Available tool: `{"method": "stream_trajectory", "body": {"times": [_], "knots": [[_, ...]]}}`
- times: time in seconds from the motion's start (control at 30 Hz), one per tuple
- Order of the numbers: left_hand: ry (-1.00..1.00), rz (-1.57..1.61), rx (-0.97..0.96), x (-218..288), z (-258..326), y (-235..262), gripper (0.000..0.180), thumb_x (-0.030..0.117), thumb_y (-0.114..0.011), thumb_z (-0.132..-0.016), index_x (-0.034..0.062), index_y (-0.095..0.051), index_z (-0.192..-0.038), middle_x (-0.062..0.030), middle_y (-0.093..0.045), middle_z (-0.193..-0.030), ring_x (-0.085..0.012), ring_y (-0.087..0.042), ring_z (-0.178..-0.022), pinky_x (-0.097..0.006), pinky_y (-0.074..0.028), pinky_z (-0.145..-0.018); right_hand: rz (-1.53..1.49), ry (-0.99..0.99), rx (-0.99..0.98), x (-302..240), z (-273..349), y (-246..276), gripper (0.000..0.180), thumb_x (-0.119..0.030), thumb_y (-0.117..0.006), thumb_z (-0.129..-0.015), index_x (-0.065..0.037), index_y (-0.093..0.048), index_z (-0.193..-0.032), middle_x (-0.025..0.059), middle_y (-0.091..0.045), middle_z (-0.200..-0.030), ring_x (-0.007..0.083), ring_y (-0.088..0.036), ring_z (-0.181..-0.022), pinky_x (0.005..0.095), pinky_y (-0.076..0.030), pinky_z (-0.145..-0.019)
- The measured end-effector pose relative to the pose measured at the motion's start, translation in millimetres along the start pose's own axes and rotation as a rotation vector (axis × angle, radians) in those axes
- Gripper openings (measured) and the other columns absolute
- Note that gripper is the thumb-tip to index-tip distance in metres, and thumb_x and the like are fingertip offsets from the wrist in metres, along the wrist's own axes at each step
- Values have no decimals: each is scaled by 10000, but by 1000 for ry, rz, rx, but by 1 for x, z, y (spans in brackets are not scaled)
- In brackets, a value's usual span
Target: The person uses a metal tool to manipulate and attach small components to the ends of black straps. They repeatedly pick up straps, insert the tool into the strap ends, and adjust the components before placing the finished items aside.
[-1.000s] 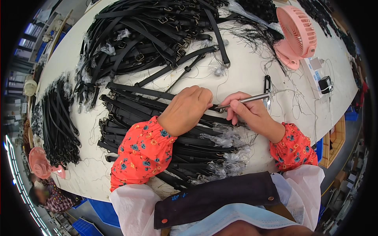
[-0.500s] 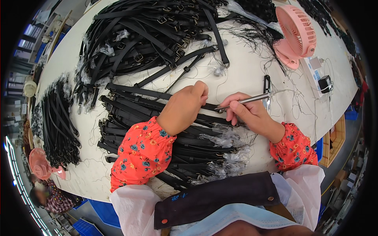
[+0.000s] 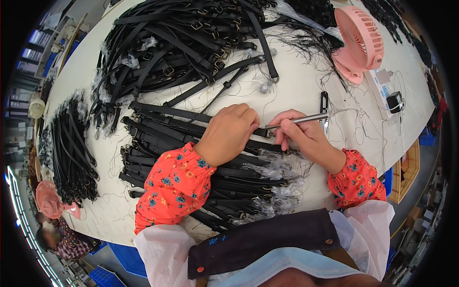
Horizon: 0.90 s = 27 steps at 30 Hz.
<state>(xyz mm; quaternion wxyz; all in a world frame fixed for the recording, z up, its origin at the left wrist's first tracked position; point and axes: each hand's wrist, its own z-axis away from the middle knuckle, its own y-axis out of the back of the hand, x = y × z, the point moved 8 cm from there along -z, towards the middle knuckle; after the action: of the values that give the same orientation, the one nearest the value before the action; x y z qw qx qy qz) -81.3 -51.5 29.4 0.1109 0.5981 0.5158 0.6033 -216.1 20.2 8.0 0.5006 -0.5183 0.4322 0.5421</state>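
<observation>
A slim silver pen-shaped tool (image 3: pixel 306 118) with a thin cord at its back end rests in my right hand (image 3: pixel 308 139), closed around it like a pencil. Its tip points left, at the end of a black strap (image 3: pixel 174 111) just beside my left fingers. My left hand (image 3: pixel 228 133) is closed over that strap, with the fingertips pinched near its right end; the hand hides the strap's middle. Beneath both hands lies a row of similar black straps (image 3: pixel 229 193), some ends wrapped in clear plastic (image 3: pixel 272 170).
A large heap of black buckled straps (image 3: pixel 177 48) fills the far side. Another bundle (image 3: pixel 71 148) lies left. A pink fan (image 3: pixel 361 40), a black-handled tool (image 3: pixel 324 103) and a white power strip (image 3: pixel 377 88) stand or lie right. Loose threads litter the white table (image 3: pixel 296 81).
My left hand has shifted slightly right and turned, bringing its fingers close to the tool's tip. The right hand and tool have barely moved.
</observation>
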Motion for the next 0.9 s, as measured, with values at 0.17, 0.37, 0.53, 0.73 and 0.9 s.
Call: {"method": "stream_trajectory", "body": {"times": [0.17,0.37,0.53,0.73,0.9], "knots": [[-2,-8,-2,1,1,0,90,38,-661,-879,26,-593,-937,-134,-610,-880,-357,-598,-870,-440,-470,-760,23,-25,-15,1,0,-1,318,-288,-474,-1091,-27,-633,-1181,22,-633,-810,79,-596,-674,215,-474,-603],[0,-2,0,1,0,1,89,55,-657,-889,34,-589,-941,-134,-611,-877,-355,-597,-869,-439,-470,-761,39,-48,-31,1,-1,-2,315,-290,-477,-1090,-31,-629,-1186,25,-634,-823,78,-587,-684,217,-477,-619],[9,19,7,1,-1,2,86,64,-654,-894,34,-590,-943,-136,-616,-875,-356,-599,-867,-438,-472,-761,43,-52,-44,1,0,-3,321,-287,-472,-1092,-23,-618,-1201,41,-642,-847,83,-587,-697,218,-474,-628],[14,21,1,0,0,2,88,70,-652,-899,31,-587,-944,-139,-616,-870,-358,-599,-862,-439,-470,-758,39,-51,-45,1,0,-4,310,-286,-483,-1088,-32,-622,-1201,29,-640,-858,76,-584,-699,215,-478,-634],[17,28,-3,1,-1,3,88,69,-650,-900,30,-583,-943,-140,-615,-868,-358,-598,-858,-439,-468,-752,50,-53,-52,1,-1,-4,307,-284,-487,-1087,-34,-620,-1205,31,-646,-868,76,-585,-703,215,-480,-639]]}}
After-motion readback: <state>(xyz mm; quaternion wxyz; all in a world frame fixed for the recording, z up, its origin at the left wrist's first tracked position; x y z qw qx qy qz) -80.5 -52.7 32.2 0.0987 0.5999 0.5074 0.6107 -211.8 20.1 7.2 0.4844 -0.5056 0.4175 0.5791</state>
